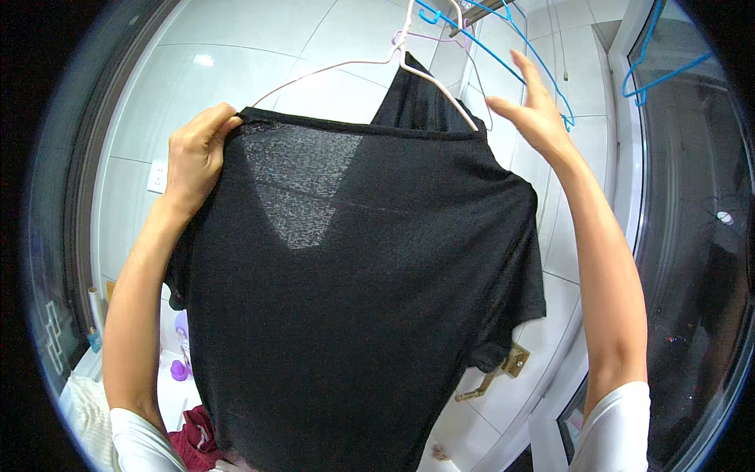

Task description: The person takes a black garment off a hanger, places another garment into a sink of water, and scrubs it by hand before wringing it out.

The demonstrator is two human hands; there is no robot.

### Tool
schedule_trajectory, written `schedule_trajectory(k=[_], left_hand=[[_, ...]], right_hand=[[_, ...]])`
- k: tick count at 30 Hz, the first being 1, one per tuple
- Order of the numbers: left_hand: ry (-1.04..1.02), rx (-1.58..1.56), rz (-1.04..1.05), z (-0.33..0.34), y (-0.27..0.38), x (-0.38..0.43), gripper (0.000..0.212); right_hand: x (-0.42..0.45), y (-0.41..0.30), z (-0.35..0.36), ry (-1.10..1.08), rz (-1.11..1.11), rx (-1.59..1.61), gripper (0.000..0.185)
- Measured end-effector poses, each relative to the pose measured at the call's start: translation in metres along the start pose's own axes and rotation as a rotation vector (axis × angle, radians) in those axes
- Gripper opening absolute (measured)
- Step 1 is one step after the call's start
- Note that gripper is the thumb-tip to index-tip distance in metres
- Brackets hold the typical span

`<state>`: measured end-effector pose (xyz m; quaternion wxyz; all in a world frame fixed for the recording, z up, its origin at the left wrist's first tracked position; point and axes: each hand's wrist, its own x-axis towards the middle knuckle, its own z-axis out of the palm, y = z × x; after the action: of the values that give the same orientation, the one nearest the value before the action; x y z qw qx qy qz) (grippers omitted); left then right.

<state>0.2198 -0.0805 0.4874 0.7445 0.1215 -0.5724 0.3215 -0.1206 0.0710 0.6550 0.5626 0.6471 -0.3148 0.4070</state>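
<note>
A black short-sleeved top [365,283] hangs in front of me on a pale pink hanger [330,66]. The hanger's right arm reaches into the wide neckline near its right end. My left hand [197,150] pinches the neckline's left end, where the hanger's left arm meets the cloth. My right hand [531,112] is raised with its fingers apart, to the right of the hanger, touching no cloth. Behind the top hangs another black garment [413,100]. The lower edge of the top is out of view.
Blue hangers [472,44] hang at the top right, another blue hanger [666,76] by the window. A brass-coloured wall fitting [516,361] is behind the right sleeve. At lower left lie dark red cloth [194,442], white knitted cloth [88,407] and a purple-capped item [179,370].
</note>
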Motion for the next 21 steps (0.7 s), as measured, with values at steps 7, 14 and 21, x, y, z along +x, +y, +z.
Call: schedule_trajectory(k=[7,14,21], left_hand=[[-0.055,0.093,0.029,0.006,0.022,0.035,0.01],[-0.041,0.165,0.095,0.009,0.058,0.061,0.016],[0.021,0.175,-0.084,-0.014,0.051,0.02,0.012]], right_hand=[[-0.002,0.028,-0.017,0.046,0.107,-0.087,0.032],[0.0,0.026,-0.035,0.039,0.267,-0.388,0.022],[0.006,0.04,-0.033,-0.011,0.061,-0.484,0.02]])
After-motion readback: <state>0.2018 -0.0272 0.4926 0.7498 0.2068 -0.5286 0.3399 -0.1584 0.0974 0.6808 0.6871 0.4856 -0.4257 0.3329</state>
